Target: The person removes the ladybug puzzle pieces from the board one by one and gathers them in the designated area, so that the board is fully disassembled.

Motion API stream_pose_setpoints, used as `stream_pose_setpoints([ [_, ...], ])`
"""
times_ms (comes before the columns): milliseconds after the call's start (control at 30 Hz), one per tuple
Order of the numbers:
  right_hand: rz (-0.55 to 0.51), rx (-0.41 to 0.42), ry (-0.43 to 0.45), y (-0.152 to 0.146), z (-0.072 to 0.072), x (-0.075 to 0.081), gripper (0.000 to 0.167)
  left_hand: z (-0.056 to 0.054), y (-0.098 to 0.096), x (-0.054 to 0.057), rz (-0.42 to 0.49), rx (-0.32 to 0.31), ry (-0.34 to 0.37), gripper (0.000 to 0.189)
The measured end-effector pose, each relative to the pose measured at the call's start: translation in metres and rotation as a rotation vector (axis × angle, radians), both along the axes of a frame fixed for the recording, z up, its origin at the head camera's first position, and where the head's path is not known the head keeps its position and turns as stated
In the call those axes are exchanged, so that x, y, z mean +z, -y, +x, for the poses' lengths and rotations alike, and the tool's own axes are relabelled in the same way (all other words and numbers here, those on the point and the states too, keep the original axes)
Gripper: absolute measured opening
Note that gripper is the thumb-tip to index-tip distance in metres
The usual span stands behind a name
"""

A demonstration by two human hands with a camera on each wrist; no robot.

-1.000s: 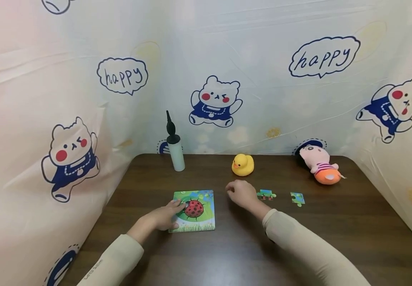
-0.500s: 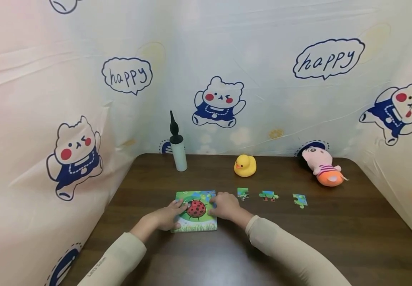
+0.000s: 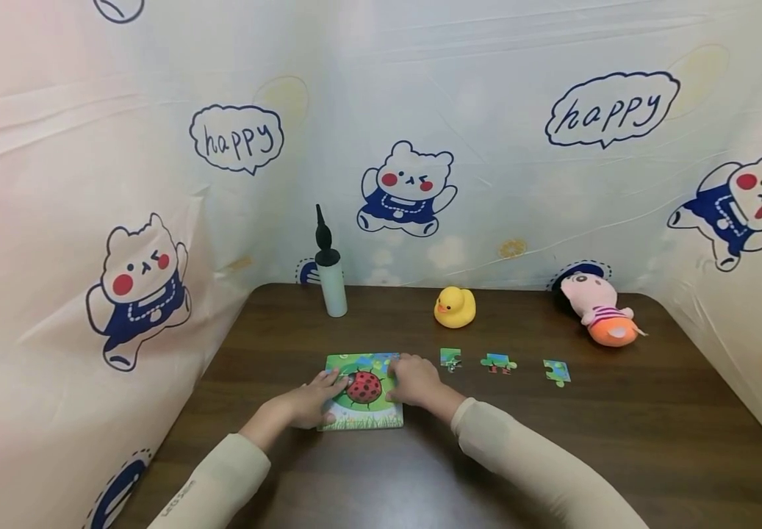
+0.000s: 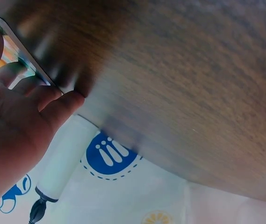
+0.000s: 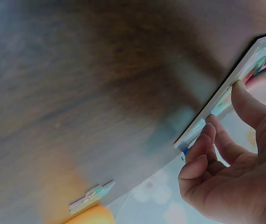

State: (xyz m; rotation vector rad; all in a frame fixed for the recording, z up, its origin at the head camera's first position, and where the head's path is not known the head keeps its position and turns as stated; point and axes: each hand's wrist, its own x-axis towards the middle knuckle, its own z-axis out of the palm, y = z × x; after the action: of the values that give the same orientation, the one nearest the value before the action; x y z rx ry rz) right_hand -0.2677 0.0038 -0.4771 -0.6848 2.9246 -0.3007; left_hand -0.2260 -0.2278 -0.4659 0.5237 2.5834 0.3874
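Note:
A square ladybug jigsaw puzzle (image 3: 364, 420) lies on the dark wooden table. My left hand (image 3: 308, 402) rests on its left part with fingers spread; in the left wrist view the fingertips (image 4: 18, 70) reach over the board's edge. At the right edge my right hand (image 3: 418, 380) grips with thumb and index finger, the other fingers curled in. The right wrist view shows the thumb (image 5: 245, 100) and index tip at the board's rim (image 5: 203, 112). Three loose puzzle pieces lie in a row to the right: a left one (image 3: 448, 357), a middle one (image 3: 498, 361) and a right one (image 3: 556, 370).
Along the back of the table stand a hand pump (image 3: 333, 290) with a black nozzle and a yellow rubber duck (image 3: 455, 308). A pink plush toy (image 3: 602, 312) lies at the back right. A printed curtain (image 3: 500, 95) hangs around the table.
My right hand has moved left from over the left loose piece to the puzzle's right edge, uncovering that piece. My left hand has kept its place on the puzzle.

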Motion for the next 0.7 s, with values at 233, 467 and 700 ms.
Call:
stream_pose_setpoints([
  [233,0.000,-0.026,0.034,0.0052,-0.0058,0.0014,0.036,0.0000,-0.0019,-0.0003,0.013,0.012,0.004,0.071],
  [467,-0.004,-0.042,0.019,0.0094,-0.0082,0.0006,0.037,-0.0015,-0.0036,-0.0002,-0.031,0.006,0.002,0.063],
  [700,-0.135,-0.085,0.076,0.0083,-0.0072,0.0002,0.035,-0.0011,-0.0044,-0.0008,-0.040,0.005,0.000,0.063],
])
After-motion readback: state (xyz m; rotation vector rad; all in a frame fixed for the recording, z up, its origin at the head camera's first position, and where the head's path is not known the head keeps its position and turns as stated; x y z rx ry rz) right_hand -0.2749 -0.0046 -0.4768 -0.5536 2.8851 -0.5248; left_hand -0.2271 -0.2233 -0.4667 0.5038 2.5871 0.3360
